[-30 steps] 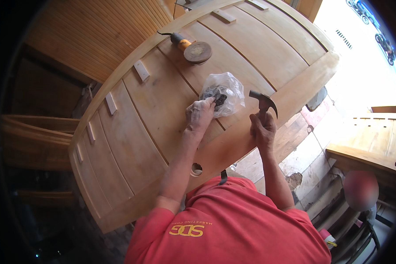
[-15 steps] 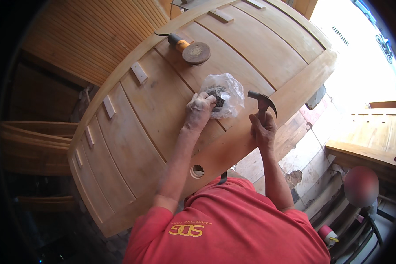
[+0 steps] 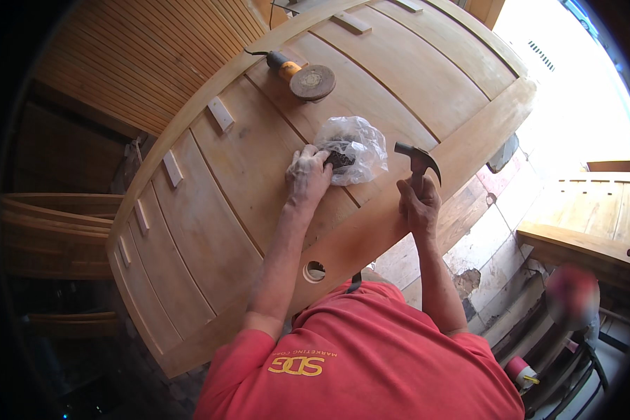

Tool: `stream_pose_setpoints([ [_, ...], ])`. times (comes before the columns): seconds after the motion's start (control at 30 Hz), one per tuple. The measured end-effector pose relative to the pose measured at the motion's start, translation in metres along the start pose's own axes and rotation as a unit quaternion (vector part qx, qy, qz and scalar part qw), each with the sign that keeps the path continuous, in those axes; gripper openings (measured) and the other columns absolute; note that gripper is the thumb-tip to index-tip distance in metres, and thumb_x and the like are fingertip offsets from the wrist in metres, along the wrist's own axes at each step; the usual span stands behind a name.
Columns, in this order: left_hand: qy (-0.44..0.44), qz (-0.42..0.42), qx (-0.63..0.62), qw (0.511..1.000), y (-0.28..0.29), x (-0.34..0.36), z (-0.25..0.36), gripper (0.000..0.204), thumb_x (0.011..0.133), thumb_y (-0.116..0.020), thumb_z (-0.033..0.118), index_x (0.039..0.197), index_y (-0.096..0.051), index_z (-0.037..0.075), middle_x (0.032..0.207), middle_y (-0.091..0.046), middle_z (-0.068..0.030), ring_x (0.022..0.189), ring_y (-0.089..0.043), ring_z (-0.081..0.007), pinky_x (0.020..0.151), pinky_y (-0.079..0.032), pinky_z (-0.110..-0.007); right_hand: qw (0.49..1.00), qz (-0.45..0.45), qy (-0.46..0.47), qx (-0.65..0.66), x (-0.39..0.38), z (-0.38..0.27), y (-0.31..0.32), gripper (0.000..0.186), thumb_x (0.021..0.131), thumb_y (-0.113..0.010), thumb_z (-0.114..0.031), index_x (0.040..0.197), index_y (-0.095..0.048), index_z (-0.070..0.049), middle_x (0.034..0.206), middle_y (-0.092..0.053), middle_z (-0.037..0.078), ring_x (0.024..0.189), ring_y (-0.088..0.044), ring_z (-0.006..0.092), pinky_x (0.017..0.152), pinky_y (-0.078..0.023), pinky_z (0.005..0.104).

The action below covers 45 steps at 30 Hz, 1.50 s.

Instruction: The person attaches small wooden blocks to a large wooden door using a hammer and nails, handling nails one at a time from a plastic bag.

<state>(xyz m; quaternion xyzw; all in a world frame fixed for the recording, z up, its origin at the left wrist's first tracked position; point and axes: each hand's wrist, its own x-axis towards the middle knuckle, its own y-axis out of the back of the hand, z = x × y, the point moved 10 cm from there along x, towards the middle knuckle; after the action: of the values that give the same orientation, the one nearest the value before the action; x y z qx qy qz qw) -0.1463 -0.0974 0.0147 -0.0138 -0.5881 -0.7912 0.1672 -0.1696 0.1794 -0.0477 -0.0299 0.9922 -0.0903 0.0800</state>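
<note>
My right hand [image 3: 420, 204] is wrapped round the handle of a claw hammer [image 3: 418, 162], its dark head raised upright over the edge of the wooden panel door [image 3: 259, 178]. On the door's face sits a crumpled clear plastic bag [image 3: 371, 150] with a mass of small dark pieces [image 3: 341, 158] inside, too small to make out singly. My left hand [image 3: 309, 173] is closed at the bag's left side, the curled fingers gripping its edge beside the dark pieces. Whether a piece is also between the fingertips is hidden.
An angle grinder [image 3: 297, 73] with a round brown disc lies beyond the bag. Small wooden blocks [image 3: 221, 113] sit along the door's far edge, and a round hole [image 3: 314, 271] pierces the near rail. Other wooden panels [image 3: 584, 217] stand at right; a blurred person [image 3: 572, 297] is lower right.
My left hand has drawn back slightly left and down from the bag's middle. The bag has shifted a little left, showing its dark contents. My right hand and hammer stay put.
</note>
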Motion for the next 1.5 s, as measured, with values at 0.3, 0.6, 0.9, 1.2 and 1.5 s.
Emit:
stream_pose_setpoints([
  [0.3,0.007,0.031,-0.031,0.999,-0.003,-0.001,-0.002,0.015,0.085,-0.079,0.016,0.1,-0.08,0.016,0.109,-0.07,-0.0046,0.106,-0.067,-0.0302,0.091,-0.057,-0.043,1.0,0.002,0.0,0.009,0.0,0.001,-0.001,0.019,0.094,-0.081,-0.015,0.096,-0.064,-0.007,0.065,-0.058,-0.003,0.05,-0.052,0.0057,0.046,-0.038,0.0235],
  [0.6,0.022,0.047,-0.025,0.998,0.0,0.001,-0.013,0.011,0.087,-0.077,0.019,0.097,-0.08,0.016,0.104,-0.072,-0.0045,0.103,-0.068,-0.0293,0.089,-0.057,-0.043,1.0,0.001,0.001,0.013,0.0,0.001,-0.001,0.02,0.094,-0.082,-0.016,0.097,-0.064,-0.007,0.066,-0.058,-0.003,0.05,-0.052,0.0053,0.046,-0.038,0.0233],
  [0.9,0.008,0.018,-0.017,1.0,0.003,0.001,-0.004,0.008,0.086,-0.077,0.018,0.093,-0.077,0.014,0.101,-0.07,-0.0053,0.102,-0.067,-0.0297,0.088,-0.057,-0.043,1.0,0.006,-0.007,-0.002,-0.001,0.001,-0.001,0.019,0.094,-0.082,-0.016,0.098,-0.065,-0.007,0.067,-0.058,-0.004,0.051,-0.051,0.005,0.046,-0.039,0.0233],
  [1.2,-0.035,0.0,-0.086,0.996,-0.011,0.003,-0.015,0.01,0.087,-0.071,0.012,0.094,-0.067,0.006,0.105,-0.067,-0.0134,0.101,-0.067,-0.0344,0.087,-0.056,-0.045,1.0,0.001,-0.004,-0.003,0.0,0.0,-0.001,0.02,0.094,-0.082,-0.016,0.098,-0.065,-0.007,0.066,-0.058,-0.004,0.051,-0.051,0.0049,0.046,-0.038,0.0233],
  [1.5,0.07,0.01,-0.303,0.95,-0.02,-0.006,-0.048,0.018,0.098,-0.071,0.019,0.103,-0.07,0.002,0.095,-0.07,-0.0071,0.087,-0.065,-0.0186,0.083,-0.053,-0.035,1.0,-0.004,0.002,0.002,0.0,0.0,-0.002,0.019,0.094,-0.081,-0.016,0.098,-0.065,-0.006,0.066,-0.058,-0.004,0.051,-0.051,0.0049,0.047,-0.038,0.0231],
])
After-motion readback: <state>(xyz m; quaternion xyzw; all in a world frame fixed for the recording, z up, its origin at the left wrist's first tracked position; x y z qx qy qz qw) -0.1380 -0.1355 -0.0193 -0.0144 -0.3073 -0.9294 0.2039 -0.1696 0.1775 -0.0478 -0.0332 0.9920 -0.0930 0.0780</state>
